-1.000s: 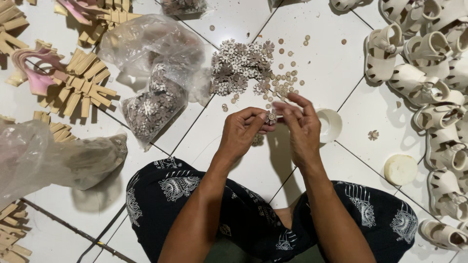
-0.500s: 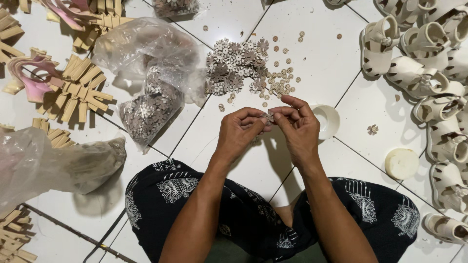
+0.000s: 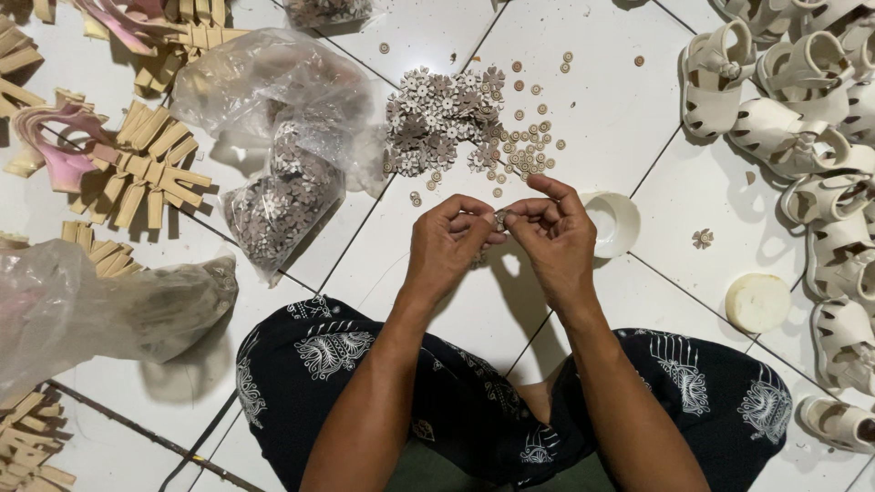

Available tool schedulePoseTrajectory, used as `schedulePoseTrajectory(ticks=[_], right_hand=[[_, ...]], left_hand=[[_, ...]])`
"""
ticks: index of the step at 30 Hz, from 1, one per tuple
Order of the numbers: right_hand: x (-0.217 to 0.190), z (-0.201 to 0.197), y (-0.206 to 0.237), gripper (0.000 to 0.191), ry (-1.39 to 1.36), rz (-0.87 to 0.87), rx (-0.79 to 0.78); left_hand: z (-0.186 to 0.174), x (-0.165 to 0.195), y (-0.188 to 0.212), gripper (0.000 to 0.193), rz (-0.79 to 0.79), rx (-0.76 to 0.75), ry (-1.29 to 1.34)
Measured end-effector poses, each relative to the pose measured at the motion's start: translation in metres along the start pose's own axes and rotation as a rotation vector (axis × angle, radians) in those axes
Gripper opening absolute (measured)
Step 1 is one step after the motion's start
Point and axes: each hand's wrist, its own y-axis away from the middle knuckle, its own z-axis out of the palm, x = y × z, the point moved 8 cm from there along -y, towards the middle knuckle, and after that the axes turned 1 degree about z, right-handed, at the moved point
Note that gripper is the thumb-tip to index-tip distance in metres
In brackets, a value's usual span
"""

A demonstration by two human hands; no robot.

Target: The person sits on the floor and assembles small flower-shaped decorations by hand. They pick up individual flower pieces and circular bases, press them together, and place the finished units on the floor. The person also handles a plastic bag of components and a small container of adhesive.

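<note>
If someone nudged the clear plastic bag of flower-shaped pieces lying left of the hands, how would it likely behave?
The clear plastic bag looks thin and crumpled, so it would probably sag and deform rather than slide as one block. Its bulging fill suggests some weight low down. The open, loose top might spill pieces onto the white tiled floor.

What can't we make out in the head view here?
- Small piece pinched between left hand and right hand: too small, fingertips cover most of it.
- Clear bag at left: film too cloudy to tell its contents.
- White sandals: the row runs off the right edge.
- Small bowl: right hand hides its left rim.
</note>
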Motion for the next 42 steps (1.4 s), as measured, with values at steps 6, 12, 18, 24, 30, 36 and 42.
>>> schedulePoseTrajectory(ticks=[6, 12, 18, 24, 30, 36, 42], right_hand=[[0.005, 0.004, 0.000, 0.054, -0.083, 0.092, -0.086], [0.013, 0.001, -0.003, 0.050, -0.093, 0.140, -0.055], [0.012, 0.000, -0.003, 0.066, -0.103, 0.103, -0.048], [0.001, -0.001, 0.004, 0.069, -0.071, 0.063, -0.096], [0.004, -0.012, 0.008, 0.065, -0.099, 0.093, -0.039], [-0.004, -0.012, 0.010, 0.066, -0.049, -0.004, -0.032], [-0.010, -0.010, 0.014, 0.065, 0.014, -0.024, -0.048]], left_hand=[[-0.001, -0.001, -0.001, 0.015, 0.018, 0.011, -0.042], [-0.001, -0.002, 0.000, 0.015, -0.007, 0.014, -0.098], [0.001, 0.001, 0.001, 0.016, -0.006, 0.021, -0.189], [0.001, -0.004, -0.002, 0.016, -0.046, 0.029, -0.093], [0.002, -0.011, -0.002, 0.017, -0.075, -0.003, -0.026], [0.007, -0.012, -0.003, 0.020, -0.057, -0.072, -0.033], [0.011, -0.008, -0.003, 0.022, 0.014, -0.126, -0.106]])
